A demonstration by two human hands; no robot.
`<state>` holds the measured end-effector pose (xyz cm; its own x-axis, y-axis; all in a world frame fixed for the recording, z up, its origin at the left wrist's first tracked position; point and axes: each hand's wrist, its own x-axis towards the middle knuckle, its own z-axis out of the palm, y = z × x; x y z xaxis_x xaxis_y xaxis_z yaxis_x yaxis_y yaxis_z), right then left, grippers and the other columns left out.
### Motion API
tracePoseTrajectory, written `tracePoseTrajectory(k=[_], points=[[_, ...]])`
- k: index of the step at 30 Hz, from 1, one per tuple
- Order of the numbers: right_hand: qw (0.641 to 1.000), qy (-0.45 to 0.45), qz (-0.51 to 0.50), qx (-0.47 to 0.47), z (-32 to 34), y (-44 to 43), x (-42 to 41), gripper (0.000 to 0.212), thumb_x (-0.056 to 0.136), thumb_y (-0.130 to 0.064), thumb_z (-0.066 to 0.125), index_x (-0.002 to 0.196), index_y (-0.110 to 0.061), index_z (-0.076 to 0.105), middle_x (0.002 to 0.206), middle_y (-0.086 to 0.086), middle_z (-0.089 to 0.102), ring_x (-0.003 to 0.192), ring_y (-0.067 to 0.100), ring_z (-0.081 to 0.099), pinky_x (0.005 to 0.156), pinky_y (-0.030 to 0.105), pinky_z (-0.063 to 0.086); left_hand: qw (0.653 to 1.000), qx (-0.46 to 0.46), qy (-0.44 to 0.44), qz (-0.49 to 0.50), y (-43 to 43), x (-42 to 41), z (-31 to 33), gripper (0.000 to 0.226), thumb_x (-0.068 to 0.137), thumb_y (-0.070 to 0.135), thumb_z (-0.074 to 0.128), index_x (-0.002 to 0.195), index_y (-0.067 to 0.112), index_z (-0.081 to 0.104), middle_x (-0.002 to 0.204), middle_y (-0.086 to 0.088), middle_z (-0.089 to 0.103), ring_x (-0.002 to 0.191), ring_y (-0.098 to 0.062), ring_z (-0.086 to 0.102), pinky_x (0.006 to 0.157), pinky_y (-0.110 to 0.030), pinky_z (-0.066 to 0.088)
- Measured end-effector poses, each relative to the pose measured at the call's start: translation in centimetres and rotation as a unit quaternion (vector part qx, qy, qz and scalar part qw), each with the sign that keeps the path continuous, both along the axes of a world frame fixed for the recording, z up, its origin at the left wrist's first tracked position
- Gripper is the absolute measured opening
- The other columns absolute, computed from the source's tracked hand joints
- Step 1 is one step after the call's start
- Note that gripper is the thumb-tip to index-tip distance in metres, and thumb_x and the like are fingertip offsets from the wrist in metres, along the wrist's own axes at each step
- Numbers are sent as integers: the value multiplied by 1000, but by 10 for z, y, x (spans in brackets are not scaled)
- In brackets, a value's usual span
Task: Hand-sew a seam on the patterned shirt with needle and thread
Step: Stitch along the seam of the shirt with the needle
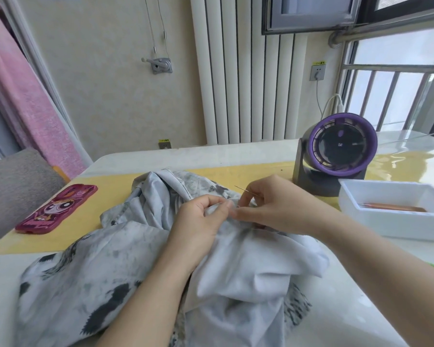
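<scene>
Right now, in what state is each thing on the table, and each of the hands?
left hand, pinches a fold of the shirt
right hand, pinches the needle
shirt, crumpled on the table
needle, one end sticking out up-left
phone, lies flat, case back up
fan, upright; running or not, cannot tell
white box, open

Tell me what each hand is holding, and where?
The right hand pinches the needle by its lower end. The left hand pinches a fold of the patterned shirt right beside it.
</scene>
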<state>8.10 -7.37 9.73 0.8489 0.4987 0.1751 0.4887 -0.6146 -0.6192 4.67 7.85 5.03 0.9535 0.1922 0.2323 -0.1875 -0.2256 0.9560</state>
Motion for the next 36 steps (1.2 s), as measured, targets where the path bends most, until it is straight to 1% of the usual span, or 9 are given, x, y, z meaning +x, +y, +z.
tracePoseTrajectory(k=[3,6,11,16,21,24,28,31,36], points=[[1000,-12,21,8,-5,0,4,18,82,-28,70,76,-12,68,45,-7,45,39,4,40,43,15,33,1000,2,-1,0,0,0,0,9,87,21,65,80,18,68,75,4,68,67,-1,55,62,-13,43],[980,68,46,181,-3,-1,7,18,85,-19,68,71,-10,61,54,5,49,51,18,42,49,28,36,1000,-9,12,3,0,0,0,9,87,22,65,80,18,68,73,7,68,66,-2,57,58,-13,43],[782,322,163,507,11,2,2,19,81,-12,63,65,-13,55,49,-3,33,49,11,37,82,43,57,998,43,27,35,2,4,-5,11,88,23,64,81,18,70,70,12,67,61,6,55,58,-11,41],[662,556,292,409,14,-12,3,21,72,-12,78,73,-8,58,54,-3,23,49,9,40,63,36,59,997,48,28,52,3,5,-6,13,87,20,64,75,21,66,57,10,60,47,4,47,50,-11,37],[887,388,130,215,9,-14,4,18,82,-20,70,86,-7,60,54,0,30,48,12,36,64,38,59,996,60,12,58,2,5,-5,11,88,21,65,77,21,66,59,8,60,48,2,48,52,-12,39],[969,217,36,111,4,-8,2,25,83,-32,69,88,-8,63,53,-1,52,49,19,59,58,33,57,996,68,-14,49,-1,2,-3,10,87,23,66,77,23,66,64,11,64,54,4,51,57,-13,41],[995,81,12,49,-2,-2,2,27,80,-41,70,80,-14,65,44,-4,51,44,20,58,38,23,40,996,69,-38,35,-2,-2,-2,11,87,21,66,76,25,65,59,21,62,51,7,49,55,-11,39],[996,70,8,53,-6,-2,6,21,81,-32,72,75,-13,65,45,-2,50,51,32,64,38,25,41,995,75,-46,41,-4,-3,-2,11,87,22,66,77,26,64,59,22,61,52,9,49,56,-9,37],[981,92,60,160,-1,-7,8,17,82,-20,72,68,-13,64,49,2,49,44,19,44,51,29,35,995,64,-49,51,-2,-2,-5,5,87,18,66,82,16,67,76,10,68,66,8,56,63,-6,41]])
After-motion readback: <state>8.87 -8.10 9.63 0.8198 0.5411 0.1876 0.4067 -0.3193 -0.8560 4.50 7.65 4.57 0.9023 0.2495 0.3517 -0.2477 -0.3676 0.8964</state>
